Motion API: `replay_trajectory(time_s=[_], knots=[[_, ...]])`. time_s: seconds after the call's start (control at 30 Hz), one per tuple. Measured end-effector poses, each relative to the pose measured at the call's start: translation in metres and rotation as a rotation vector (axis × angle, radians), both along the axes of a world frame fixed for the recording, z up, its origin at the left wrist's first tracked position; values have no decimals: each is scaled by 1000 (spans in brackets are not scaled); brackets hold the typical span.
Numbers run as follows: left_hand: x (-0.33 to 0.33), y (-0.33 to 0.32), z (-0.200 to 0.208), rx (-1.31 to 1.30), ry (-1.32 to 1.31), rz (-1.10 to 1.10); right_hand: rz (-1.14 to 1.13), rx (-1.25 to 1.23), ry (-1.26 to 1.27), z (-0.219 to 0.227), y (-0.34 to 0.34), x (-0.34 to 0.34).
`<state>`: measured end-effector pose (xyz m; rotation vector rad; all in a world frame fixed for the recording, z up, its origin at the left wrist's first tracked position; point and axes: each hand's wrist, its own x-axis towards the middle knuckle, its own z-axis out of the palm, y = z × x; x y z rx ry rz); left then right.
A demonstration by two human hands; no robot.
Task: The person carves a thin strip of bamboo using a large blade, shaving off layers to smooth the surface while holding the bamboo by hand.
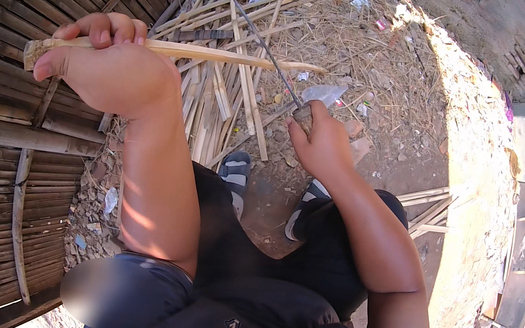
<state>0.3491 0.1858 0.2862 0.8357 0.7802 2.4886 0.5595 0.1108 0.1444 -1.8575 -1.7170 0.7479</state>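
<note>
A woven bamboo wall [19, 98] fills the left side, and a heap of split bamboo strips [233, 91] lies on the straw-strewn ground [385, 80] ahead of the sandalled feet. The left hand [110, 64] is closed around a pale bamboo stick [224, 57], held above the heap, its long axis level, tip pointing right. The right hand [322, 142] grips a handle, probably a knife [273, 56], blade slanting up-left to the stick.

Sunlit dirt ground [406, 166] with straw, slatted bamboo wall [5, 96] at left
</note>
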Motion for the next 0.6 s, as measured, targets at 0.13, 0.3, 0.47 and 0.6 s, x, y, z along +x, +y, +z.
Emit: replay_trajectory(time_s=[0.13,0.3,0.47,0.6], knots=[[8,-2,-4,-15,24,-21,9,123,-9,-2,-7,-4],[7,4,-6,6,26,-49,-22,30,-100,-56,14,17],[2,-6,-2,21,50,-11,-5,53,7,-13,4,7],[16,-7,-3,20,24,-58,-18,154,40,-26,-1,2]])
